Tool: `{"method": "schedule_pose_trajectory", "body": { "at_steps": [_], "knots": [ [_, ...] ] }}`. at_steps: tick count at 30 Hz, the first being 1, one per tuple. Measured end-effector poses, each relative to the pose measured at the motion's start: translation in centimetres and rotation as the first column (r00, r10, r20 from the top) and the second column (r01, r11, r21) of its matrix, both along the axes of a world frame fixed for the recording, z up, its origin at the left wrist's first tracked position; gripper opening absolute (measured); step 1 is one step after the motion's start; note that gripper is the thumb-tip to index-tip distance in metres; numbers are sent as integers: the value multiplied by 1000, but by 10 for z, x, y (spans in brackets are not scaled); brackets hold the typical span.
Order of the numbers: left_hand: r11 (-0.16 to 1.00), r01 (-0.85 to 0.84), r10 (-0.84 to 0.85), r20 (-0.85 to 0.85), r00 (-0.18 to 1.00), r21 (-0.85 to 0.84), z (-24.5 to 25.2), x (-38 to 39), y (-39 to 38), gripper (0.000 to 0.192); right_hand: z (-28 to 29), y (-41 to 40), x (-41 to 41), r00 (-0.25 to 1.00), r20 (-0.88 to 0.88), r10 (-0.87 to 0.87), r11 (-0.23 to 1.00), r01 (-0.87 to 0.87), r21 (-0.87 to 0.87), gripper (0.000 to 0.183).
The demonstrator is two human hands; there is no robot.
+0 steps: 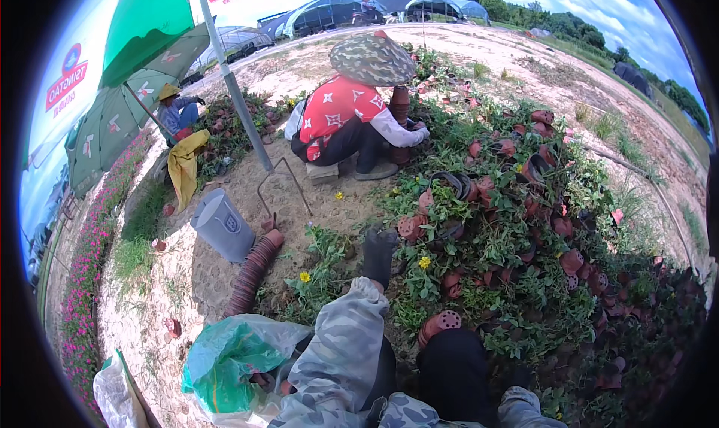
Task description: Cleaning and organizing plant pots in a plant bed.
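My left hand (380, 254), in a dark glove and a camouflage sleeve, reaches forward to the left edge of a heap of uprooted green plants (477, 259) mixed with reddish-brown plastic pots (412, 227). Its fingertips are beside the pots; whether it grips anything does not show. My right hand (519, 376), also dark-gloved, is low at the bottom right in deep shadow among the plants, its fingers hard to make out. A perforated pot (440, 325) lies on its side by my dark-clad knee. Left of my left hand, a long stack of nested pots (254, 273) leans on the soil.
A grey bucket (223, 224) stands beside a metal pole (233, 85). Ahead, a person in a camouflage hat (372, 60) crouches at the heap's far side, near upright stacked pots (400, 107). Another person (177, 110) sits farther left. A green plastic bag (230, 360) lies by my left arm.
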State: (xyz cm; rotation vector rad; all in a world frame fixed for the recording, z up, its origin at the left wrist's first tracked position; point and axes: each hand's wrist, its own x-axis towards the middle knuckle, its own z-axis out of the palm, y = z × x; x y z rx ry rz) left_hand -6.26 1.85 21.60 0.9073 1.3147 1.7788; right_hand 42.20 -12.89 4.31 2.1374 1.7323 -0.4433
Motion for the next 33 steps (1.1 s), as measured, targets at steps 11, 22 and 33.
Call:
{"method": "schedule_pose_trajectory", "body": {
  "at_steps": [11,22,33],
  "knots": [
    [984,172,-158,217,963,-47,28,41,-2,52,-1,2,-14,1000,5,-14,1000,14,-14,57],
    [981,187,-170,221,960,-59,25,51,6,46,-18,2,-21,1000,-2,-8,999,8,-35,56],
    [966,254,-235,228,945,-55,24,63,12,50,-39,-3,-5,1000,7,7,999,-7,-47,56]
  ]
}}
